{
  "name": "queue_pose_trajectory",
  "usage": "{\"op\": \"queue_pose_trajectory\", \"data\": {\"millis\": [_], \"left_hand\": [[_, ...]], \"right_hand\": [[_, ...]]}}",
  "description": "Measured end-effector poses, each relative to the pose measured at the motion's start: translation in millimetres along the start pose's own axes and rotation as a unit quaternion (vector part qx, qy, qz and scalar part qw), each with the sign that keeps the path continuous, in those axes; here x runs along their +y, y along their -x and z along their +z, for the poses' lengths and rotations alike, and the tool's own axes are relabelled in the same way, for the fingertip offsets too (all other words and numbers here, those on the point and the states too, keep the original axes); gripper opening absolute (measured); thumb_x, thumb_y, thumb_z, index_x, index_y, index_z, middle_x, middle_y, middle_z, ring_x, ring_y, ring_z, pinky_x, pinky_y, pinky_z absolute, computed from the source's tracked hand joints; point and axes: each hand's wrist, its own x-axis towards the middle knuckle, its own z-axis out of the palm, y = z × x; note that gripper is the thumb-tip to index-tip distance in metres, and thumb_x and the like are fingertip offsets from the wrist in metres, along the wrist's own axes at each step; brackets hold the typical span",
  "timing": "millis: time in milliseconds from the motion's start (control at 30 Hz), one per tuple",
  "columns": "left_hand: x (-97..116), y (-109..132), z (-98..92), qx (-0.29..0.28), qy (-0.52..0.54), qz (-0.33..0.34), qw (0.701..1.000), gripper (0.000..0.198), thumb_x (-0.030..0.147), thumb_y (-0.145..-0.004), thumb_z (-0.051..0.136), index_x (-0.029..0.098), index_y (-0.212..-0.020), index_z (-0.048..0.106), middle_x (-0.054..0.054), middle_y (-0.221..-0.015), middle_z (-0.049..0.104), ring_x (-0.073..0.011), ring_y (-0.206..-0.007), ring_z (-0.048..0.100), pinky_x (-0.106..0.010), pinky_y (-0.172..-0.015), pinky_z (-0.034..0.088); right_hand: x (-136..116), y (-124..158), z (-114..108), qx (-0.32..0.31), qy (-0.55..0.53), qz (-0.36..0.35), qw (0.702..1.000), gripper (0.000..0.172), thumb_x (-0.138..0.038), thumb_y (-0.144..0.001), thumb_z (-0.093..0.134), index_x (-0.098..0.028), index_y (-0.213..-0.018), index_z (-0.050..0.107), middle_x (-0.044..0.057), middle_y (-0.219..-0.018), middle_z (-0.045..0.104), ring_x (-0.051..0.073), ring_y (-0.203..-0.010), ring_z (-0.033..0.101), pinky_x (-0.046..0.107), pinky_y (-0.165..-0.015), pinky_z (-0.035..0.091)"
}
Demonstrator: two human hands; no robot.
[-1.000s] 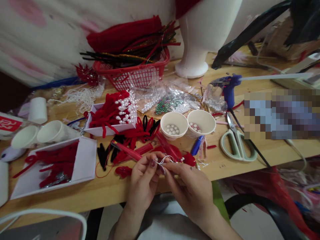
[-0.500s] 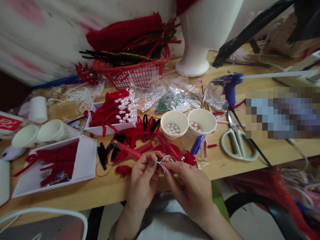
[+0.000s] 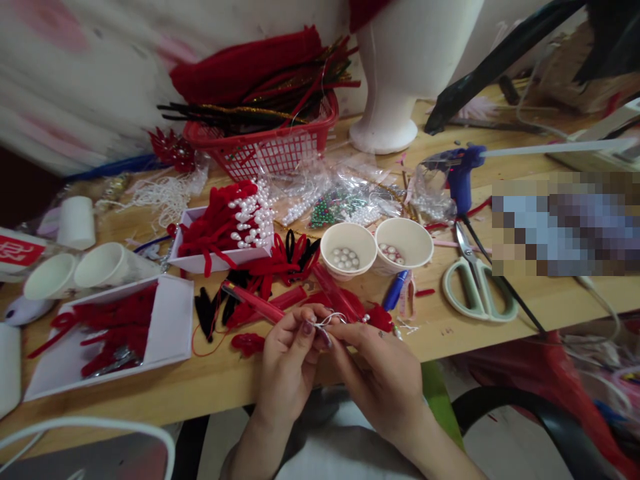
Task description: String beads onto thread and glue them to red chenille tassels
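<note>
Fingertip to fingertip, my left hand (image 3: 293, 357) and my right hand (image 3: 377, 367) are at the table's front edge. Both pinch a thin white cord (image 3: 336, 319), which makes a small loop above the fingers; its ends are hidden in the grip. Just beyond the hands lie red tubes (image 3: 255, 303) and red fuzzy pieces. A red fuzzy flower shape (image 3: 247, 344) rests left of my left hand. Two paper cups stand behind: the left cup (image 3: 349, 240) holds several pearl beads (image 3: 345, 258), the right cup (image 3: 404, 233) a few more.
Scissors (image 3: 475, 287) and a blue glue gun (image 3: 460, 173) lie to the right, a black cable running past the scissors. On the left are a white box (image 3: 175, 320) of red pieces and another box (image 3: 220, 262) with pearl-tipped stems. A red basket (image 3: 275, 150) stands behind.
The hands hold nearly the same pose, still pinching the looped cord. The view has shifted very slightly.
</note>
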Motion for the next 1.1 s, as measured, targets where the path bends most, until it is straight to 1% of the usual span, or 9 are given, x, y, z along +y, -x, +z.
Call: {"op": "queue_pose_trajectory", "data": {"millis": [167, 333, 433, 500, 667, 800, 900, 967, 1100], "left_hand": [[-2.3, 1.3, 0.4, 0.009, -0.018, 0.025, 0.999, 0.024, 0.033, -0.069, 0.092, 0.017, -0.079, 0.077, -0.003, -0.081, 0.077, -0.0159, -0.074, 0.076, -0.018, -0.063, 0.06], [-3.7, 2.1, 1.9, 0.025, -0.019, 0.031, 0.999, 0.024, 0.03, -0.069, 0.092, 0.016, -0.077, 0.075, -0.004, -0.084, 0.078, -0.0147, -0.073, 0.076, -0.016, -0.063, 0.059], [-3.7, 2.7, 2.6, 0.025, -0.003, 0.05, 0.998, 0.021, 0.027, -0.07, 0.091, 0.016, -0.074, 0.074, -0.003, -0.084, 0.078, -0.0118, -0.07, 0.075, -0.015, -0.063, 0.06], [-3.7, 3.2, 2.6, 0.024, 0.001, 0.057, 0.998, 0.02, 0.026, -0.07, 0.091, 0.016, -0.074, 0.074, -0.002, -0.083, 0.078, -0.0109, -0.069, 0.075, -0.014, -0.062, 0.06], [-3.8, 4.4, 1.5, 0.025, -0.006, 0.048, 0.998, 0.023, 0.028, -0.069, 0.092, 0.016, -0.074, 0.074, -0.003, -0.082, 0.076, -0.0146, -0.072, 0.076, -0.018, -0.06, 0.061], [-3.1, 4.3, 1.6, 0.019, -0.005, 0.049, 0.999, 0.021, 0.027, -0.07, 0.091, 0.016, -0.074, 0.073, -0.003, -0.083, 0.076, -0.0135, -0.07, 0.075, -0.018, -0.058, 0.06], [-2.7, 4.0, 1.6, 0.006, -0.008, 0.067, 0.998, 0.018, 0.026, -0.073, 0.089, 0.017, -0.074, 0.074, -0.001, -0.083, 0.076, -0.0109, -0.067, 0.074, -0.015, -0.058, 0.06], [-3.2, 4.5, 0.0, -0.004, -0.024, 0.086, 0.996, 0.014, 0.025, -0.076, 0.087, 0.019, -0.075, 0.074, 0.0, -0.082, 0.076, -0.0093, -0.067, 0.073, -0.013, -0.057, 0.058], [-7.3, 8.0, -8.4, -0.024, -0.121, 0.166, 0.978, 0.008, 0.024, -0.084, 0.08, 0.021, -0.079, 0.075, 0.0, -0.084, 0.075, -0.009, -0.077, 0.072, -0.01, -0.063, 0.055]], "right_hand": [[1.9, 0.2, -0.8, 0.0, 0.002, -0.001, 1.0, 0.014, -0.015, -0.102, 0.051, -0.019, -0.097, 0.063, 0.003, -0.076, 0.076, 0.013, -0.065, 0.073, 0.019, -0.065, 0.057], [-0.3, -0.9, -1.7, -0.003, -0.008, 0.007, 1.0, 0.012, -0.013, -0.101, 0.052, -0.019, -0.096, 0.063, 0.002, -0.075, 0.075, 0.013, -0.065, 0.072, 0.018, -0.065, 0.055], [-1.7, -1.3, -1.9, -0.007, -0.015, 0.008, 1.0, 0.012, -0.012, -0.1, 0.053, -0.018, -0.096, 0.063, 0.002, -0.076, 0.074, 0.012, -0.067, 0.072, 0.017, -0.067, 0.055], [-1.5, -0.8, -2.1, -0.01, -0.021, 0.012, 1.0, 0.011, -0.013, -0.099, 0.054, -0.018, -0.095, 0.062, 0.001, -0.076, 0.074, 0.011, -0.065, 0.071, 0.016, -0.066, 0.054], [-0.8, 1.5, -3.2, -0.011, -0.032, 0.027, 0.999, 0.008, -0.015, -0.099, 0.056, -0.019, -0.095, 0.062, 0.0, -0.074, 0.073, 0.01, -0.061, 0.069, 0.016, -0.063, 0.053], [-2.4, 1.0, -2.5, -0.011, -0.025, 0.03, 0.999, 0.01, -0.015, -0.099, 0.055, -0.019, -0.094, 0.062, -0.001, -0.071, 0.072, 0.01, -0.058, 0.067, 0.017, -0.059, 0.051], [-4.0, -1.0, -3.4, -0.011, -0.017, 0.026, 0.999, 0.011, -0.016, -0.1, 0.055, -0.018, -0.093, 0.063, 0.0, -0.07, 0.072, 0.011, -0.057, 0.067, 0.017, -0.058, 0.05], [-5.4, -2.3, -6.9, -0.022, -0.017, 0.023, 0.999, 0.011, -0.015, -0.1, 0.055, -0.018, -0.093, 0.063, 0.0, -0.071, 0.073, 0.011, -0.058, 0.068, 0.017, -0.058, 0.05], [-7.4, -2.0, -20.2, -0.064, -0.024, 0.031, 0.997, 0.012, -0.013, -0.1, 0.054, -0.018, -0.094, 0.064, 0.0, -0.072, 0.072, 0.011, -0.059, 0.067, 0.018, -0.057, 0.048]]}}
